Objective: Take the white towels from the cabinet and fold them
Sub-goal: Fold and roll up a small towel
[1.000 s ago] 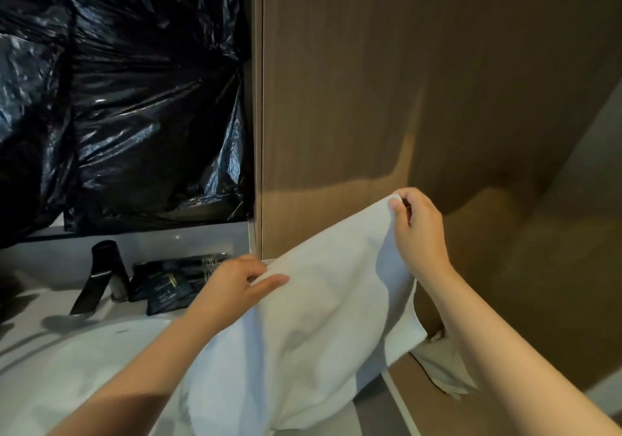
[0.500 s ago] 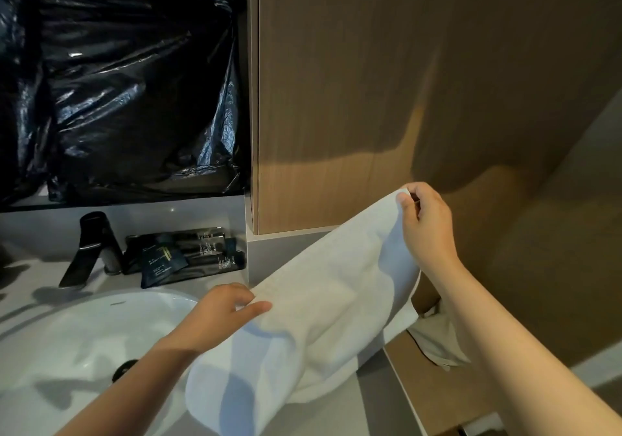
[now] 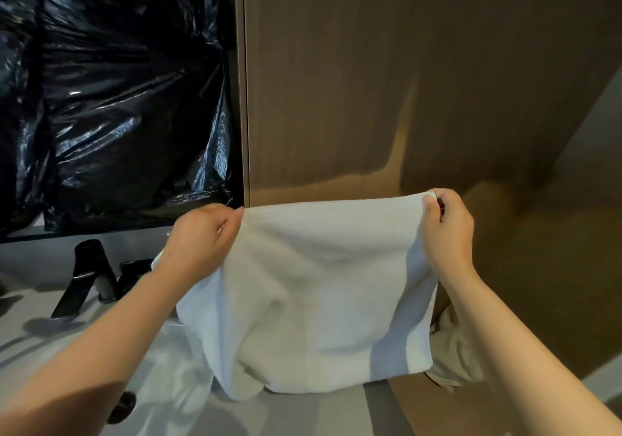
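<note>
The white towel point(image 3: 323, 287) hangs in the air, spread wide in front of the wooden cabinet panel point(image 3: 370, 82), its lower hem sagging in soft bunches just above the grey counter point(image 3: 336, 415). It looks light, limp terry, unlikely to slip and sure to droop wherever unsupported, so the top corners are the sensible holds. The left hand point(image 3: 202, 233) pinches the upper left corner with fingers curled; the right hand point(image 3: 447, 227) pinches the upper right corner between thumb and fingers. Another pale cloth point(image 3: 451, 351) lies behind, lower right. To the left are the white basin point(image 3: 175, 378), a black faucet point(image 3: 84, 277) and black plastic sheeting point(image 3: 111, 99)
</note>
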A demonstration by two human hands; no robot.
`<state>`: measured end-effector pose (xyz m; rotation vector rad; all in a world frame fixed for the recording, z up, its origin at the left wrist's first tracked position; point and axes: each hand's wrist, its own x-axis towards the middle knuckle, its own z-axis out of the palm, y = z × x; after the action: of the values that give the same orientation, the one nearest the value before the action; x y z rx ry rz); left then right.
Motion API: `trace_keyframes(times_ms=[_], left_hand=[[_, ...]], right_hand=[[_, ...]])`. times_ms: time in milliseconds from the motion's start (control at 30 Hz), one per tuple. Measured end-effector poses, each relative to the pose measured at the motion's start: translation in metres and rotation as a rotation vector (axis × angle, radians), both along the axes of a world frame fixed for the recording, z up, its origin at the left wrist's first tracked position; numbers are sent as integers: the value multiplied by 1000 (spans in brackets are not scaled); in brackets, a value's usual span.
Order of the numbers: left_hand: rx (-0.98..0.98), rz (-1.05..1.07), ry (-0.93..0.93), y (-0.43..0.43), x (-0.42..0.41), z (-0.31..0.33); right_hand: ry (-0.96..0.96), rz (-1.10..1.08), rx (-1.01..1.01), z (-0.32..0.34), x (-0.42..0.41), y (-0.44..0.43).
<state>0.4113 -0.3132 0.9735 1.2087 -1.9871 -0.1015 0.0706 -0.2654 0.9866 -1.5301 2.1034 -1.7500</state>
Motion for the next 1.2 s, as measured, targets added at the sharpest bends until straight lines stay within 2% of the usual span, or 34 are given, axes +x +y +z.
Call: trace_keyframes(times_ms=[100, 200, 300, 433, 600, 800, 1067, 1200], left_hand=[[2, -70, 32, -9, -8, 21], [169, -107, -84, -15, -15, 10], [276, -121, -176, -12, -22, -18], [291, -94, -247, -6, -27, -54], [281, -145, -173, 1, -25, -67], [232, -119, -316, 15, -27, -76], [378, -189, -128, 26, -19, -77], [343, -215, -116, 33, -27, -80]], right_hand=[[-18, -29, 3, -3, -11, 4], [-13, -41, 81, -25, -19, 13], [29, -71, 246, -54, -26, 22], [-6, -103, 426, -82, -34, 29], [-30, -140, 490, -100, -37, 29], [-49, -176, 544, -108, -37, 23], [-31, -203, 650, -119, -34, 25], [172, -109, 734, -118, -20, 31]])
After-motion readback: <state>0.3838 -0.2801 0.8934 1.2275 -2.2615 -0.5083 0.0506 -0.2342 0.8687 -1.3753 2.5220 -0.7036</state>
